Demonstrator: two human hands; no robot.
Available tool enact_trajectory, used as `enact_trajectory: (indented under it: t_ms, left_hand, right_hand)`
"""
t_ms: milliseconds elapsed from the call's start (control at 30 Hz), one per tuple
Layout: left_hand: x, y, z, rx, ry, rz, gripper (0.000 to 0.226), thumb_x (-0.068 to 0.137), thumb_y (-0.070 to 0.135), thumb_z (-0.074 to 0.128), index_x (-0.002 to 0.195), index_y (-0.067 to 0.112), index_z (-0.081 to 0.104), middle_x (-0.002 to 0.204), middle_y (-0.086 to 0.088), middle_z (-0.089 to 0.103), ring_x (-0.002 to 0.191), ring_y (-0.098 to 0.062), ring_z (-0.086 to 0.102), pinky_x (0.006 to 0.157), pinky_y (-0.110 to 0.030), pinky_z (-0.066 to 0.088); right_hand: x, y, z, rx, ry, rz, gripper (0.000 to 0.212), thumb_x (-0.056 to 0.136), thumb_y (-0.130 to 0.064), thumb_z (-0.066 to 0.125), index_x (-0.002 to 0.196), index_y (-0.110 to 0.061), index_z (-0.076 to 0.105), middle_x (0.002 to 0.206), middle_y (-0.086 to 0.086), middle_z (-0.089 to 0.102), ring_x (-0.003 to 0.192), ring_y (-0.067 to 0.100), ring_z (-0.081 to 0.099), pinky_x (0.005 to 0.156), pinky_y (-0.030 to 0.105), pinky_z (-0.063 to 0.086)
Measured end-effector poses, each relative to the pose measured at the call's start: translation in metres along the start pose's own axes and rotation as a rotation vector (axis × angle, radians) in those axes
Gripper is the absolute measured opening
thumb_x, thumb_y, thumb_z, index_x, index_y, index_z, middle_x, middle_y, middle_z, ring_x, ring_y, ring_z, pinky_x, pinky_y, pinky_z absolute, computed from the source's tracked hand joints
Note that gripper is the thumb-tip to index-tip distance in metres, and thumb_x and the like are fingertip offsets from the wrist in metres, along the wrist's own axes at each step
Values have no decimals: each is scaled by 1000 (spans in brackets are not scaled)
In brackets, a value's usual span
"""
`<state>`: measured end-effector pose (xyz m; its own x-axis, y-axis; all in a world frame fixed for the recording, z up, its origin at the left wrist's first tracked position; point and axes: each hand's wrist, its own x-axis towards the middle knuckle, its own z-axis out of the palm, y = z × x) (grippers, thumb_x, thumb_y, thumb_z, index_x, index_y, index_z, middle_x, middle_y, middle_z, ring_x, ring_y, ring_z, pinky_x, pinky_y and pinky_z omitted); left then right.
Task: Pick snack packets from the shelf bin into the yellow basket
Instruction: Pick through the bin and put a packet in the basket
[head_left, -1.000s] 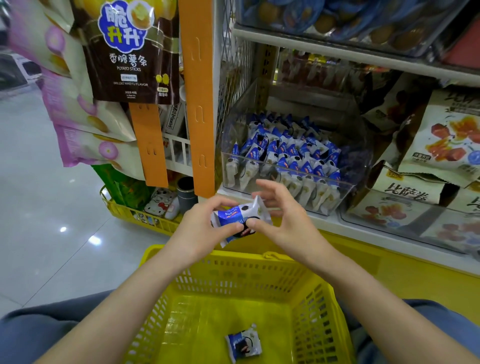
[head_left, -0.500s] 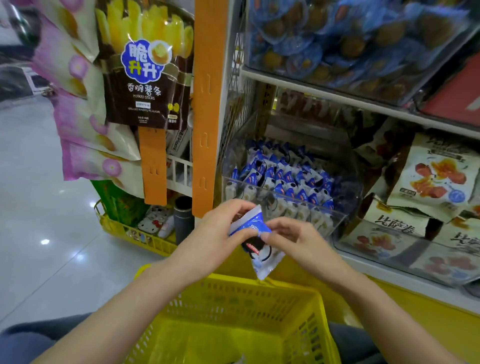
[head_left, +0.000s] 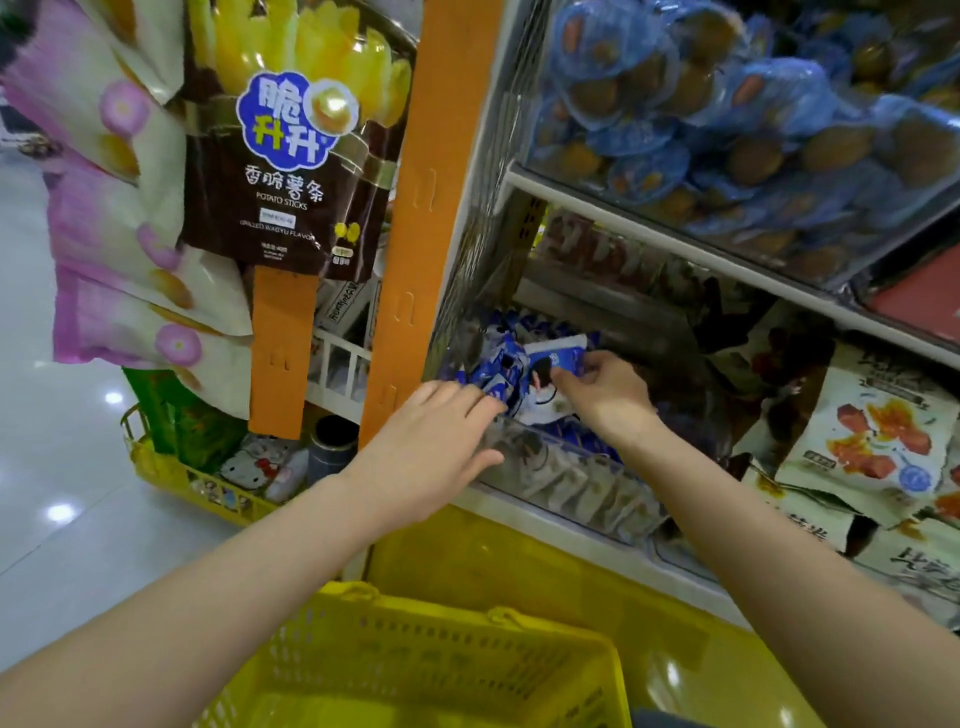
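The person's right hand (head_left: 602, 395), at centre frame, is inside the clear plastic shelf bin (head_left: 561, 480), finger and thumb pinching a blue-and-white snack packet (head_left: 555, 357) that is raised above the heap of blue-and-white packets (head_left: 496, 371) in the bin. The left hand (head_left: 431, 447) reaches over the bin's front wall with fingers stretched out fairly straight, the tips at the heap and the thumb outside the wall; nothing shows held in it. The yellow plastic basket (head_left: 467, 631) sits at the bottom centre, below both forearms, and only its slotted wall and rim are in view.

A tall orange upright strip (head_left: 426, 208) stands just left of the bin, close beside the left hand. The white shelf edge (head_left: 675, 249) overhangs the bin, carrying a clear bin of round brown snacks in blue wrappers (head_left: 727, 130) at the upper right. To the right of the shelf bin lie white bags printed with orange-red pieces (head_left: 872, 431), their Chinese print too blurred to read.

In the upper left hangs a brown bag of potato sticks (head_left: 291, 156), printed "POTATO STICKS" and "GRILLED WAGYU FLAVOR" under Chinese characters on a blue badge. Pink-and-cream bags (head_left: 104, 218) hang left of it. Below, a low yellow wire tray (head_left: 171, 478) holds a white cartoon-cat item (head_left: 249, 465) beside a dark round can (head_left: 332, 441).
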<state>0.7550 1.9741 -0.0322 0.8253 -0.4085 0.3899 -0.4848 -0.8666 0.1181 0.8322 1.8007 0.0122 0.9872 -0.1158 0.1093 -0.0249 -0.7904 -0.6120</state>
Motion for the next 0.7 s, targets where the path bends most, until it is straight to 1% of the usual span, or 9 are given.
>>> enact_trajectory:
  t_ms: [67, 167, 200, 267, 367, 433, 500, 600, 700]
  left_hand:
    - [-1, -3, 0, -4, -6, 28, 48, 95, 44, 36, 137, 20, 31, 131, 1, 44, 123, -17, 37, 106, -29, 21]
    - [-6, -7, 3, -4, -19, 79, 51, 96, 43, 37, 140, 21, 27, 138, 2, 38, 129, -16, 30, 111, -28, 16]
    - [-7, -9, 4, 0, -22, 90, 52, 96, 43, 37, 141, 20, 26, 140, 1, 36, 131, -16, 29, 113, -28, 14]
    - [-9, -10, 5, 3, -17, 95, 53, 96, 42, 37, 142, 19, 24, 142, 0, 33, 133, -17, 26, 114, -28, 11]
    - [-8, -11, 5, -14, -6, 100, 52, 96, 40, 38, 141, 18, 26, 140, -1, 35, 132, -18, 28, 113, -28, 14]
    - [-9, -10, 3, -24, 2, 99, 50, 96, 38, 39, 140, 16, 29, 137, -2, 38, 130, -19, 30, 112, -29, 18]
    - [-11, -9, 1, -13, 10, 107, 49, 96, 36, 40, 139, 14, 32, 135, -5, 40, 129, -21, 33, 112, -31, 20]
    - [-14, -6, -2, -15, 14, 98, 48, 96, 35, 40, 139, 13, 33, 137, -7, 39, 131, -23, 31, 113, -32, 18]
    - [-14, -2, -2, -30, 6, 76, 49, 97, 37, 36, 141, 15, 27, 141, -6, 34, 134, -22, 25, 114, -31, 14]
  right_hand:
    - [1, -4, 8, -108, -90, 28, 49, 88, -39, 59, 129, -13, 47, 74, -3, 52, 59, 7, 47, 53, 19, 44]
    - [3, -8, 13, -253, -211, 33, 32, 83, -37, 65, 104, -14, 59, 85, 8, 66, 70, 14, 62, 71, 35, 53]
    - [4, -10, 11, -272, -245, 46, 23, 80, -37, 67, 90, -17, 58, 76, 7, 67, 62, 12, 64, 65, 32, 54]
    - [6, -11, 7, -334, -322, 62, 26, 77, -36, 70, 73, -18, 52, 61, 0, 64, 45, 7, 60, 43, 20, 48]
    - [7, -11, 9, -340, -360, 65, 30, 79, -37, 69, 69, -18, 48, 54, -3, 62, 41, 5, 60, 37, 13, 40]
    - [5, -12, 16, -209, -398, 65, 30, 81, -37, 68, 71, -17, 48, 56, -1, 67, 50, 8, 67, 46, 17, 50]
    - [2, -15, 24, -108, -405, 58, 28, 84, -37, 66, 77, -14, 51, 74, 14, 71, 61, 15, 70, 65, 29, 58]
    - [1, -19, 28, -248, -360, -42, 37, 87, -36, 61, 82, 0, 58, 86, 26, 62, 79, 29, 64, 70, 33, 47]
    - [4, -16, 23, -231, -434, -37, 46, 88, -37, 60, 105, 6, 61, 104, 24, 65, 92, 31, 64, 86, 38, 51]
